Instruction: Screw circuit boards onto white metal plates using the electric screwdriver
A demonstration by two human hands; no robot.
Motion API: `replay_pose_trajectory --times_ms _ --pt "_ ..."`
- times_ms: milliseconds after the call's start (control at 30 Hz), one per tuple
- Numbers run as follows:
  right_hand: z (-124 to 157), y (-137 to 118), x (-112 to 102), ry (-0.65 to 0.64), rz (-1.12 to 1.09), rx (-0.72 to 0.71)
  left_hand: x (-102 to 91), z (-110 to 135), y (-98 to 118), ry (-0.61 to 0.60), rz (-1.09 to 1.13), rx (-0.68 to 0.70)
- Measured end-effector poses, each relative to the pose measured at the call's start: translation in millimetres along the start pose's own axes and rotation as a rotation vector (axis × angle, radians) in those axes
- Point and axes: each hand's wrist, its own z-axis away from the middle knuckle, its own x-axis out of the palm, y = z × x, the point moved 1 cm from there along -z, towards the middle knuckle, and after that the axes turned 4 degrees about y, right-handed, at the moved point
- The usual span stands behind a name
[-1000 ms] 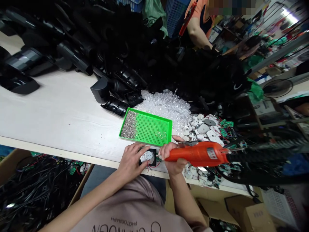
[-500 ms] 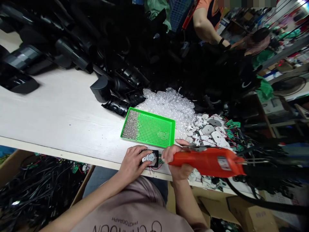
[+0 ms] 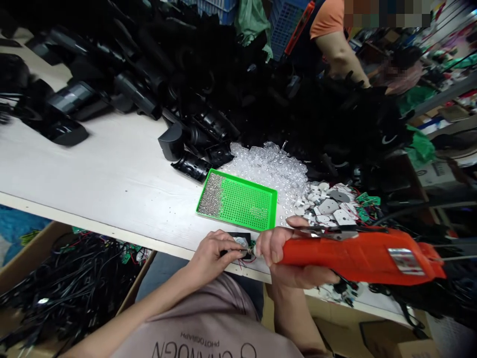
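Observation:
My left hand [image 3: 212,253] pinches and steadies a small black part with a white round motor piece [image 3: 241,242] at the table's near edge. My right hand [image 3: 288,258] is wrapped round an orange electric screwdriver [image 3: 357,256], its tip pointing left at that small part. A green perforated tray [image 3: 238,201] with several tiny screws heaped at its left end lies just behind the hands.
A heap of clear plastic pieces [image 3: 270,166] and white and grey parts with green circuit boards [image 3: 335,206] lie to the right. Black plastic housings [image 3: 186,99] pile across the back. Another person in orange [image 3: 331,40] works opposite. A box of black cables [image 3: 67,283] stands below left.
The screwdriver has come closer to the camera and its tip has closed in on the small part. My left fingers have shifted from covering the part to pinching it.

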Motion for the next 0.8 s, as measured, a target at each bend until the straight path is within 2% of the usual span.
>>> replay_pose_trajectory --times_ms 133,267,500,800 --pt "3.4 -2.2 4.0 -0.015 -0.053 0.016 3.9 4.2 -2.0 0.019 0.114 -0.039" --pt "7.5 -4.2 5.1 -0.024 -0.081 0.011 7.4 9.1 -2.3 0.073 0.153 -0.021" --pt "12.7 -8.0 6.6 -0.001 -0.018 -0.018 10.3 14.5 -5.8 0.077 0.124 0.000" --pt "16.3 -8.5 6.6 -0.020 -0.044 -0.020 11.3 17.4 -6.4 0.074 0.024 0.044"
